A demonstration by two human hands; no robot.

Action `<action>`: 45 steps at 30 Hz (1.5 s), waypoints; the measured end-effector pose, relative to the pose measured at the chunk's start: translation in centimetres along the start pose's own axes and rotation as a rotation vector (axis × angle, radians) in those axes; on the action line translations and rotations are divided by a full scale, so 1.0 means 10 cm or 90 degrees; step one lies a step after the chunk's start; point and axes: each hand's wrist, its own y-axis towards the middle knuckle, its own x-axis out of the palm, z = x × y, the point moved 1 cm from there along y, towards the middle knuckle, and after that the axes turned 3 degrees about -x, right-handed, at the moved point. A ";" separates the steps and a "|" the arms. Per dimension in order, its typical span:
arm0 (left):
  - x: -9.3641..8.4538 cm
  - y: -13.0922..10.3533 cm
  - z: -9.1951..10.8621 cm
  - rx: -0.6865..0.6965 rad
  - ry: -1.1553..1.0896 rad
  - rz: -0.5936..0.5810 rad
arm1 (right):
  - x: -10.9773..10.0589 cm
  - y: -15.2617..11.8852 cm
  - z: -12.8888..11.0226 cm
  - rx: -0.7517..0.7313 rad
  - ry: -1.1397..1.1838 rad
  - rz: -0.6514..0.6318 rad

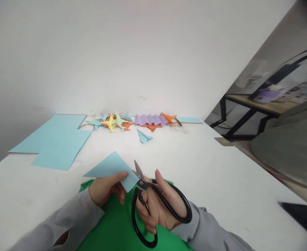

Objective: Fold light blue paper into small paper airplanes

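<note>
My left hand [108, 186] pinches a light blue paper piece [111, 166], its thumb lying on top near the right corner. In my right hand [161, 202] is a pair of black-handled scissors [141, 183], with fingers through the large loops. The blades point up and away from me, close to the paper's right edge. Whether a blade overlaps the paper there I cannot tell. Both hands are above a green cloth [117, 223] at the near edge of the white table [190, 160].
Light blue sheets [56, 136] lie at the left. Along the wall sit several folded paper shapes [114, 122], a pleated purple paper [150, 120] and orange folds [167, 118]. A blue paper plane [144, 136] lies in front of them. Right of the table stands a wooden desk [258, 104].
</note>
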 end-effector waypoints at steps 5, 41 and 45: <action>0.01 -0.01 0.02 -0.005 -0.024 0.008 | 0.02 -0.01 -0.02 -0.003 -0.009 0.022; 0.03 -0.03 -0.02 -0.034 0.005 -0.036 | 0.00 -0.05 -0.10 0.048 -0.018 -0.025; 0.06 -0.06 -0.02 -0.031 0.004 -0.031 | 0.02 -0.06 -0.10 0.069 0.000 -0.018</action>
